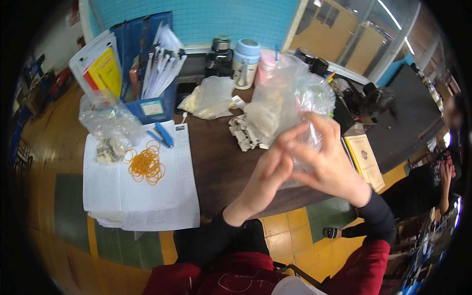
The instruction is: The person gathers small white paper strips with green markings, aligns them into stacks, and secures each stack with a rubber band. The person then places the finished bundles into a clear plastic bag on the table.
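My left hand [265, 177] and my right hand [329, 162] meet over the front of the desk, fingertips touching. Clear plastic shows between and behind the fingers of the right hand, part of a crinkled clear plastic bag [317, 96]. The left hand's fingers are bent in a pinch, and what they hold is hidden. Just beyond the hands stands a clear bag with pale contents [263, 118]. Beside it lies a heap of small grey-white pieces [243, 133]. To the left, a pile of yellow rubber bands [146, 164] rests on an open ruled notebook [162, 201].
Blue snips [163, 135] and a clear bag [108, 120] lie on the notebook. Behind are a blue file holder [152, 108], a bag of pale pieces [214, 98], a blue-lidded flask [246, 64] and a black fan [376, 98]. A booklet [365, 155] lies right. Another person [427, 182] is at far right.
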The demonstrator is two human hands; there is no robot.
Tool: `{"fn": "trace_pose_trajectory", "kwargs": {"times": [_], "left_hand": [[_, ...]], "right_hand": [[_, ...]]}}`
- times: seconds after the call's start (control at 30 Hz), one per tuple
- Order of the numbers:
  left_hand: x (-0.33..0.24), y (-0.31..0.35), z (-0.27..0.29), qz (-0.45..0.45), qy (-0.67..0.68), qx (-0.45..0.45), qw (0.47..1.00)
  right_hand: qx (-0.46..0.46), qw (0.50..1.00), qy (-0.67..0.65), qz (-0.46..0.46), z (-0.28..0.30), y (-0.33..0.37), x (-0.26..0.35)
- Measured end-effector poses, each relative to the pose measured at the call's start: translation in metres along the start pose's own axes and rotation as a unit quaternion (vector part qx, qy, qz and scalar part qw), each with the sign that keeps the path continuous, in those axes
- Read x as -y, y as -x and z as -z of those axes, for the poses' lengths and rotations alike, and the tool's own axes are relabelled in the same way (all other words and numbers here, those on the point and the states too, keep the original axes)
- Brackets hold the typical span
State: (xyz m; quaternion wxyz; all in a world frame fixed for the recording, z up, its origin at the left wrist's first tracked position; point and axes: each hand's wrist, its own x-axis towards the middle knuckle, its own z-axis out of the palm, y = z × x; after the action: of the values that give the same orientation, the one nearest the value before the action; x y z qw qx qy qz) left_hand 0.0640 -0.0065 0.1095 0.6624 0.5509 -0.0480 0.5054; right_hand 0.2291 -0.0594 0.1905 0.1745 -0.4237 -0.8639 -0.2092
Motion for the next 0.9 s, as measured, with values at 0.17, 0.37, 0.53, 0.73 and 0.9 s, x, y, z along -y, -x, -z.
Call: {"fn": "trace_pose_trajectory", "kwargs": {"times": [0.17, 0.37, 0.53, 0.73, 0.9], "left_hand": [[-0.01, 0.025, 0.01, 0.049, -0.127, 0.03, 0.99], [-0.008, 0.05, 0.035, 0.122, -0.161, -0.168, 0.965], [0.013, 0.065, 0.046, 0.202, -0.156, -0.219, 0.942], [0.036, 0.08, 0.054, 0.259, -0.18, -0.222, 0.922], [0.051, 0.088, 0.055, 0.288, -0.211, -0.236, 0.904]], "right_hand": [[-0.158, 0.975, 0.085, -0.134, 0.038, 0.048, -0.049], [-0.469, 0.77, 0.203, -0.381, 0.072, 0.16, -0.111], [-0.364, 0.798, 0.23, -0.422, 0.03, 0.245, -0.13], [-0.127, 0.724, 0.408, -0.541, -0.054, 0.318, -0.183], [0.138, 0.71, 0.219, -0.655, -0.116, 0.348, -0.228]]}}
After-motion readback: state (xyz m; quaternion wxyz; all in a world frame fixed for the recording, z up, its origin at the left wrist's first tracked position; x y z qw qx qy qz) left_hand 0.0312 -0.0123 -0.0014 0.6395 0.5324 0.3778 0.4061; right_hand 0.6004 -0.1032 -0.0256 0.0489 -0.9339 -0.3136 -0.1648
